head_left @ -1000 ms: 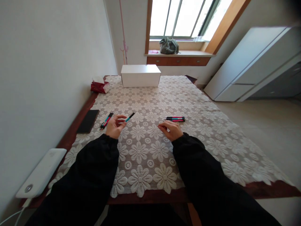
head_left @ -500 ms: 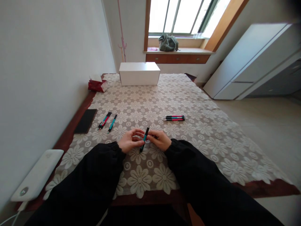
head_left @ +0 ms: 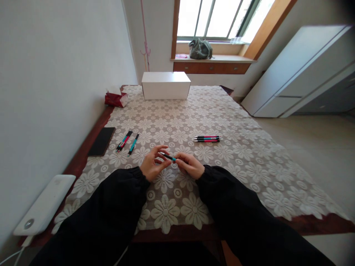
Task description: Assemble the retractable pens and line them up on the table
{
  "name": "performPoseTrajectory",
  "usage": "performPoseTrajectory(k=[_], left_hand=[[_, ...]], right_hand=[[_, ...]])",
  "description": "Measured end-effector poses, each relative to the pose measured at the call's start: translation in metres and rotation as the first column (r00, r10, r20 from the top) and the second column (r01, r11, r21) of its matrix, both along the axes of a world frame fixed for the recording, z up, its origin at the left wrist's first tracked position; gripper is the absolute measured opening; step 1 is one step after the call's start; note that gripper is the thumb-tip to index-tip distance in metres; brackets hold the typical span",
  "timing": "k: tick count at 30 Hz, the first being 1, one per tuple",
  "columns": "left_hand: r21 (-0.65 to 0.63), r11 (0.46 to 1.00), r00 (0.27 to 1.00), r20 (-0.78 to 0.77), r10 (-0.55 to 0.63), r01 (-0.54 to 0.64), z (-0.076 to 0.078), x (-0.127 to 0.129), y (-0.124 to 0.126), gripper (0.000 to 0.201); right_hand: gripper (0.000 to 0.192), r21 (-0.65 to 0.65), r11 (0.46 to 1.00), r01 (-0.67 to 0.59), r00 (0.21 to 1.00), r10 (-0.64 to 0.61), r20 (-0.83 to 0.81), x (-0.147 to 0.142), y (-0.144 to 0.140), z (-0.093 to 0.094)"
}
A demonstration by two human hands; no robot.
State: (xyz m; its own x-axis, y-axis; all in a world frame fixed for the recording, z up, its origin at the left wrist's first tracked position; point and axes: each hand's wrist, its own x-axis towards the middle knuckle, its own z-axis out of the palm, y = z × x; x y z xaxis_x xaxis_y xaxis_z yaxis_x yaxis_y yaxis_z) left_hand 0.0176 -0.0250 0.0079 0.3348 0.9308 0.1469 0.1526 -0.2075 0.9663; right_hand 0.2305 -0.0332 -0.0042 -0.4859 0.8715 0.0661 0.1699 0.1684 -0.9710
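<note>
A black and teal pen (head_left: 168,157) is held low over the lace cloth, its silvery tip pointing left. My right hand (head_left: 189,164) pinches its teal end between thumb and fingers, which cover the rest of the barrel. My left hand (head_left: 154,162) curls round the tip half, with the thumb below and the fingers above; how firmly it grips is hard to see. To the right lies a group of pens (head_left: 206,139) in black, red and teal, side by side. At left are a small bunch of pens (head_left: 124,141) and a single teal pen (head_left: 133,144).
A lace tablecloth (head_left: 166,123) covers the table. Left of the pens lies a dark flat pad (head_left: 101,142), with a white power bank (head_left: 44,205) and cable nearer me. A white box (head_left: 165,90) and a red tissue pack (head_left: 115,99) stand at the far end.
The pen has turned from nearly upright to lying sideways, its tip now towards my left hand. My right hand has hold of the other end. The loose pens have stayed put.
</note>
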Motion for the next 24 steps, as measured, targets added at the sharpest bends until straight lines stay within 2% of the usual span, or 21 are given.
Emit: performPoseTrajectory(k=[1,3,5,6,9,12,14,18,22,24], left_hand=[[0.044,0.999,1.0,-0.022,0.005,-0.004,0.0,-0.001,0.001,0.049],[0.133,0.99,0.994,-0.102,-0.024,0.038,0.0,-0.004,0.002,0.034],[0.221,0.97,0.976,-0.208,-0.058,0.105,-0.001,-0.007,0.003,0.016],[0.261,0.956,0.964,-0.261,-0.061,0.131,-0.001,-0.008,0.004,0.014],[0.356,0.92,0.922,-0.387,-0.015,0.165,-0.002,-0.011,0.005,0.017],[0.389,0.901,0.881,-0.473,0.014,0.194,-0.002,-0.011,0.006,0.019],[0.372,0.904,0.857,-0.515,0.013,0.21,-0.002,-0.011,0.005,0.026],[0.31,0.929,0.831,-0.557,0.004,0.203,-0.002,-0.012,0.005,0.042],[0.331,0.929,0.861,-0.507,0.026,0.166,-0.004,-0.012,0.006,0.023],[0.341,0.925,0.877,-0.48,0.019,0.166,-0.004,-0.011,0.007,0.022]], right_hand=[[0.041,0.091,0.995,0.029,0.996,-0.036,0.076,0.001,0.001,-0.001],[0.036,0.286,0.957,0.05,0.966,-0.12,0.23,0.003,0.001,-0.002],[0.034,0.419,0.908,0.012,0.916,-0.178,0.359,0.005,0.0,-0.004],[0.033,0.456,0.89,-0.018,0.888,-0.196,0.417,0.005,0.0,-0.006],[0.032,0.506,0.856,-0.1,0.791,-0.24,0.562,0.006,-0.001,-0.013],[0.029,0.548,0.823,-0.148,0.72,-0.29,0.631,0.006,0.0,-0.017],[0.026,0.593,0.787,-0.17,0.723,-0.309,0.618,0.006,0.001,-0.018],[0.019,0.669,0.719,-0.187,0.796,-0.288,0.532,0.005,0.004,-0.015],[0.014,0.637,0.758,-0.136,0.773,-0.321,0.547,0.006,0.003,-0.013],[0.016,0.632,0.766,-0.121,0.749,-0.347,0.564,0.006,0.002,-0.013]])
